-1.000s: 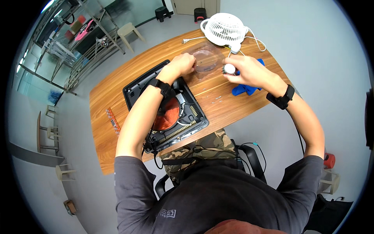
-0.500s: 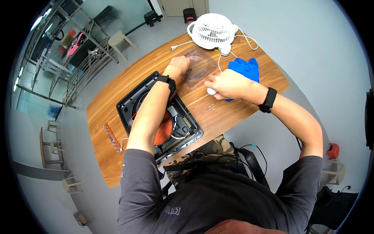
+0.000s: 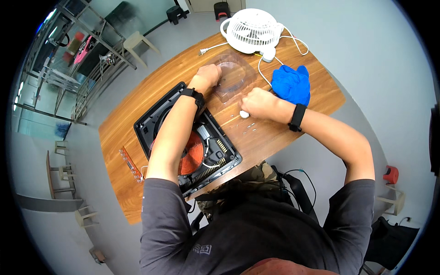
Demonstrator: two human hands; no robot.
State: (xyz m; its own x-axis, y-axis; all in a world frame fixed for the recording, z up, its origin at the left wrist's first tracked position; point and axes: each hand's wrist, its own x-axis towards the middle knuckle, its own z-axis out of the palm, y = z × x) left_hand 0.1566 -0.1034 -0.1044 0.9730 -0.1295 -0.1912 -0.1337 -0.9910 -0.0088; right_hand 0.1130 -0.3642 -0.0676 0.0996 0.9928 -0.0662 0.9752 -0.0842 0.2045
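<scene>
Clear plastic tray [image 3: 234, 79] lies on the wooden table [image 3: 326, 88], upper centre of the frame, between my two hands. My left hand [image 3: 209, 74] is nearer, overlapping its left edge; its fingers are hidden, so I cannot tell whether they grip. My right hand [image 3: 260, 103], well apart from the left, is closed around a white-ended object [image 3: 244, 114] just below the tray's lower right. I cannot make out a long axis. It looks thin, see-through and glossy, with a rounded recess.

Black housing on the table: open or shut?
Open: the reddish round coil inside the black housing is exposed; the left forearm hides part of it.
</scene>
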